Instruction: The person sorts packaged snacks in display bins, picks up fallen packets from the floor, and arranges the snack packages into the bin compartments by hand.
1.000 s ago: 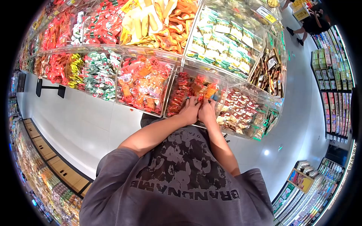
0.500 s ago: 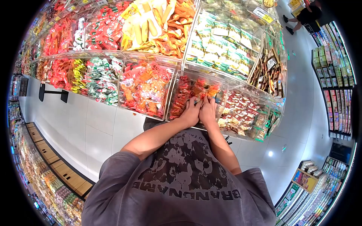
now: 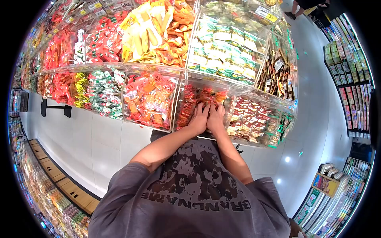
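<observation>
Both hands are inside a clear plastic bin (image 3: pixel 180 107) of small red and orange wrapped snack packets (image 3: pixel 206 95). My left hand (image 3: pixel 199 119) rests on the packets, its fingers stretched forward and slightly apart. Close beside it, my right hand (image 3: pixel 216 119) also reaches onto the packets with fingers extended and spread. Fingertips of both hands touch the wrappers, and the packets under the palms are hidden. A row of red packets (image 3: pixel 187 105) stands along the bin's left side.
Left of this bin sits one with larger orange-red packets (image 3: pixel 149 95); to its right are maroon and cream packets (image 3: pixel 250 115). White-and-green bags (image 3: pixel 226 47) fill a bin behind. Shelves (image 3: pixel 349 79) line the right side. Another person's legs (image 3: pixel 294 10) show at top right.
The view has shifted slightly, so the bins appear a little lower and further left. My fingers look more spread over the packets, and both hands stay in the same bin.
</observation>
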